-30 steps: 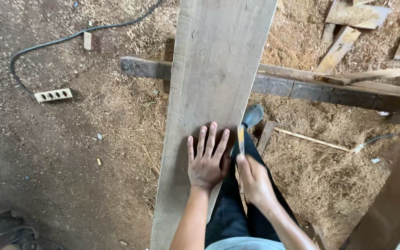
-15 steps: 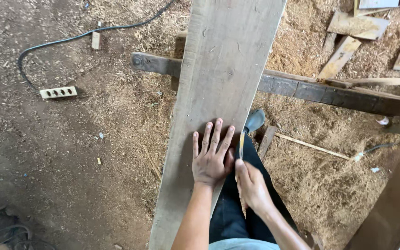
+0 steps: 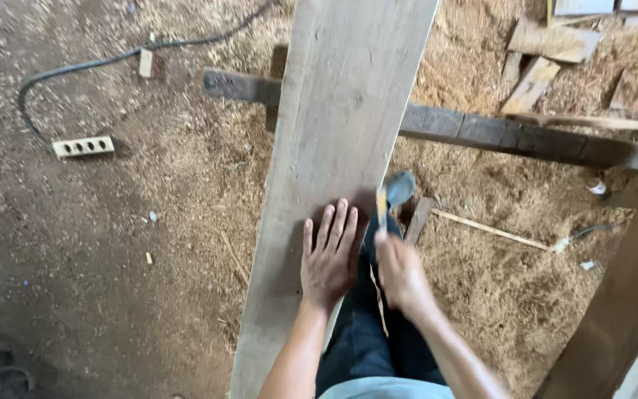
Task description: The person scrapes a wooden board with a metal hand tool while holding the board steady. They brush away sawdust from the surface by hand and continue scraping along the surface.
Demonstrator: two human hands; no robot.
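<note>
Sawdust floor underlies plank pressed by left hand; right hand grips pencil.

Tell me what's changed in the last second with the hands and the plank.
Very little. The left hand lies flat, fingers spread, on the long wooden plank, as before. The right hand keeps its grip on a thin yellowish tool at the plank's right edge. Only the view shifted slightly. Nothing was picked up or let go; the power strip on the floor stayed put.

Long pale grey wooden plank, lying slanted across a dark crossbeam, slim yellow-handled tool upright at the plank's right edge
</note>
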